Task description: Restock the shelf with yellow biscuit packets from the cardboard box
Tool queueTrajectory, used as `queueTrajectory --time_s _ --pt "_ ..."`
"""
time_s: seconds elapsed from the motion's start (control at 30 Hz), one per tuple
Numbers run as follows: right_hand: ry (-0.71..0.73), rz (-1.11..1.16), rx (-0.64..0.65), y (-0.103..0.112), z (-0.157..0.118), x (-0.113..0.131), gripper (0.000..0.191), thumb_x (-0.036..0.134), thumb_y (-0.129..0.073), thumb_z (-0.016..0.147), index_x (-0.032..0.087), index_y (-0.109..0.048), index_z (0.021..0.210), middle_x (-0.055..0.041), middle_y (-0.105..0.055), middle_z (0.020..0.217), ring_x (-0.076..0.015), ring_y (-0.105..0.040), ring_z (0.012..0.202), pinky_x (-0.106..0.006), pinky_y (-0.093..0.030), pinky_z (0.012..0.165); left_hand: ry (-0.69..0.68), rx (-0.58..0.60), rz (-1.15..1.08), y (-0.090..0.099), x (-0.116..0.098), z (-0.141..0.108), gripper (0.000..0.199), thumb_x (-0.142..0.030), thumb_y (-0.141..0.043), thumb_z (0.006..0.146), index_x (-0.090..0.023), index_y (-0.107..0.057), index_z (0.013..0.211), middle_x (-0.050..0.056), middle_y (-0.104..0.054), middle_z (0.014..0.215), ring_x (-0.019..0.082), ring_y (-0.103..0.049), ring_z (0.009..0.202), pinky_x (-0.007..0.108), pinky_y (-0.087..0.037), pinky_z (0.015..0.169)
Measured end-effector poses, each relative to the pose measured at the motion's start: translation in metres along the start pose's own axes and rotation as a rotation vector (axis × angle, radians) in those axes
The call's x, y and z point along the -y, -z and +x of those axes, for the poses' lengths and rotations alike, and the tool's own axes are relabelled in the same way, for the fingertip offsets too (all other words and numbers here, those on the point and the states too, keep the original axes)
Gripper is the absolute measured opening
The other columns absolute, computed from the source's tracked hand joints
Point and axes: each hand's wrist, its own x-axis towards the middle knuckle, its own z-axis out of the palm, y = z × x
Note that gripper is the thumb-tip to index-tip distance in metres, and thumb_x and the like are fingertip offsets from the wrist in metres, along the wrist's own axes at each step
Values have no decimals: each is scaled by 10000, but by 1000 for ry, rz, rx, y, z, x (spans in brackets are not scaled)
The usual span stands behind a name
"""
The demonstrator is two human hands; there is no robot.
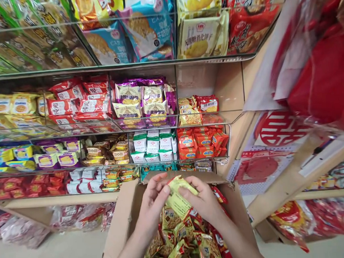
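Between my two hands is a yellow snack packet (179, 203) with a red edge and small print on its face. My left hand (154, 198) pinches its upper left corner with the thumb. On the other side my right hand (200, 198) grips it, thumb across its face. Directly beneath stands an open cardboard box (122, 215), its flaps folded out. Many yellow and red wrapped snack packets (180, 231) fill it, partly covered by my forearms.
Ahead rise shelves with clear dividers, holding red packets (203, 141), white-and-green packets (153, 145) and purple-and-cream packets (142, 103). A wooden post (277, 181) stands on the right, near hanging red goods (324, 80). Bagged goods (81, 216) lie under the shelf at left.
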Motion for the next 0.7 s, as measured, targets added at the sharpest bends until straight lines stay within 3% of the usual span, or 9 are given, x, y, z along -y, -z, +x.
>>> queueTrajectory --time_s 0.07,0.13,0.23,0.33,0.5,0.6,0.7 --pt "21 -62 46 5 -5 -1 257 425 -605 731 196 -599 848 11 -621 758 -140 -543 702 -232 -407 635 -6 119 196 4 -4 5 281 -412 -579 732 -206 -602 922 12 -648 817 130 -576 773 240 -445 692" --pt "14 18 -36 3 -9 -5 300 407 -651 693 202 -574 898 11 -610 767 -138 -541 701 -230 -412 632 -51 161 320 4 -5 7 228 -382 -600 720 -202 -606 861 -5 -614 753 119 -549 708 236 -434 648" --pt "-62 264 -300 -8 -12 -14 304 461 -612 714 196 -522 830 26 -541 686 -112 -493 606 -211 -407 552 -159 38 300 -6 2 4 188 -344 -590 735 -224 -555 876 -32 -568 743 100 -516 689 216 -420 630" --pt "-147 391 -459 -19 -9 -22 324 520 -505 774 196 -503 750 24 -514 653 -115 -479 586 -216 -407 535 -192 -70 236 -16 15 -1 163 -342 -565 758 -233 -514 869 -40 -540 756 94 -507 715 208 -420 665" --pt "-160 337 -572 -22 -5 -33 366 527 -446 807 184 -522 703 1 -549 645 -135 -502 608 -242 -419 571 -242 -162 293 -19 27 -4 125 -361 -497 804 -240 -500 837 -37 -517 766 100 -479 727 209 -397 681" --pt "-150 255 -620 -19 -5 -42 380 531 -441 807 185 -505 663 19 -501 558 -122 -467 531 -237 -395 520 -265 -234 311 -15 27 -3 132 -372 -476 813 -242 -495 824 -35 -517 766 107 -479 744 210 -392 697" --pt "-120 237 -627 -16 -6 -45 396 550 -373 828 194 -501 711 30 -473 555 -117 -446 497 -233 -375 477 -255 -232 297 -13 29 -3 133 -374 -486 807 -245 -483 842 -37 -516 764 106 -485 741 209 -393 693"
